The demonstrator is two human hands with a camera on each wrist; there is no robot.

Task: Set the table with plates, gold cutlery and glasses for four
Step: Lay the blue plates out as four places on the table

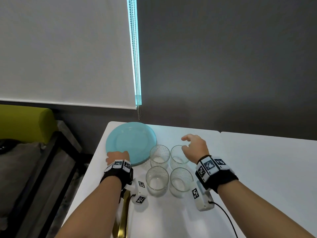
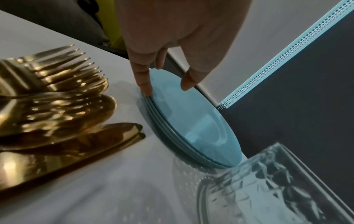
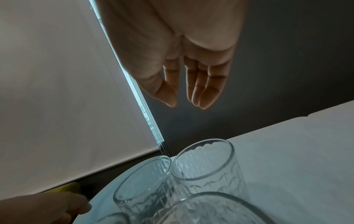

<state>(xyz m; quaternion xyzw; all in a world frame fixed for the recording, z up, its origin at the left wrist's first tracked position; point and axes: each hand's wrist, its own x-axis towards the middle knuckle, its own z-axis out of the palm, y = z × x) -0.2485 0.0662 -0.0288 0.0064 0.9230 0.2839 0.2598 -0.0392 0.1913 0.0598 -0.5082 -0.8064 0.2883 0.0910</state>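
A stack of light blue plates point(image 1: 131, 141) point(image 2: 193, 121) sits at the table's far left corner. My left hand point(image 1: 117, 156) point(image 2: 165, 89) is at its near rim: the forefinger tip touches the edge, and the thumb hangs over the top plate with contact unclear. Right of the plates stand several clear patterned glasses point(image 1: 159, 156) point(image 3: 205, 163) in a square. My right hand point(image 1: 188, 143) point(image 3: 186, 105) hovers above the back right glass point(image 1: 178, 157) with relaxed fingers, holding nothing. Gold cutlery point(image 2: 57, 106) point(image 1: 122, 219) lies in a pile under my left forearm.
The white table point(image 1: 257, 169) stretches bare to the right, with a seam between two tops. A dark wall and a roller blind point(image 1: 65, 48) with a bead chain point(image 1: 137, 74) are behind it. A green sofa point(image 1: 22, 121) is at the left. A wrist-camera cable point(image 1: 224, 213) lies on the table.
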